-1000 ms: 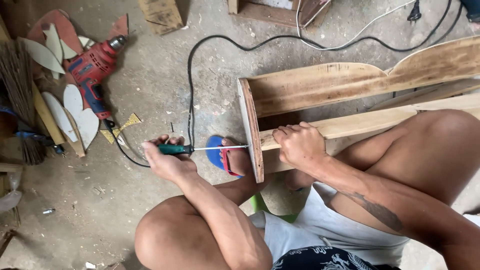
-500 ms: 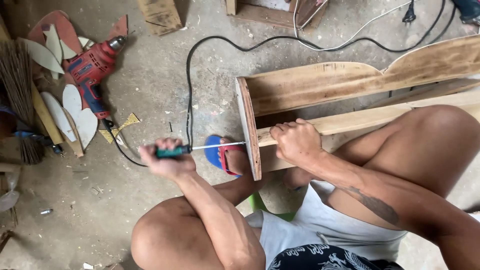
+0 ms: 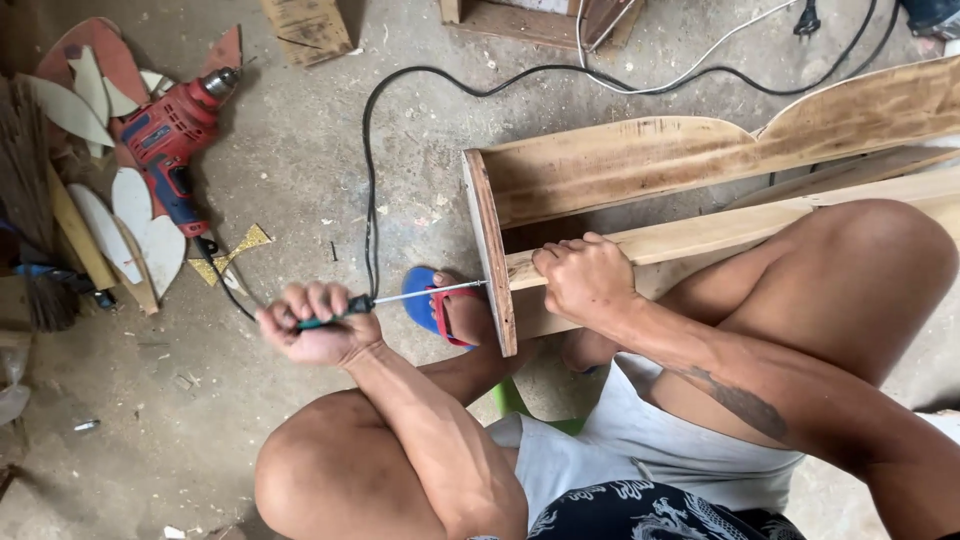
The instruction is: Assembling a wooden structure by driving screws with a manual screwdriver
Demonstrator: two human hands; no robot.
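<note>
Screwdriver (image 3: 400, 297) work on the end board (image 3: 490, 250) of a wooden frame.

Left hand (image 3: 318, 322) at eight o'clock is fisted tight round the green handle, shaft level, tip touching the end board's outer face; right hand (image 3: 585, 277) at centre has its fingers curled closed over the rail (image 3: 690, 235) just behind that board, bracing it; a foot in a blue sandal (image 3: 445, 308) sits under the shaft; red drill (image 3: 170, 150) lies well apart at ten o'clock among pale offcuts (image 3: 135, 215), black cord (image 3: 370, 200) looping past; by my reading a screw is being driven through the board into the rail; next calls for firm pressure along the shaft, steady turns, and the rail kept from shifting.
</note>
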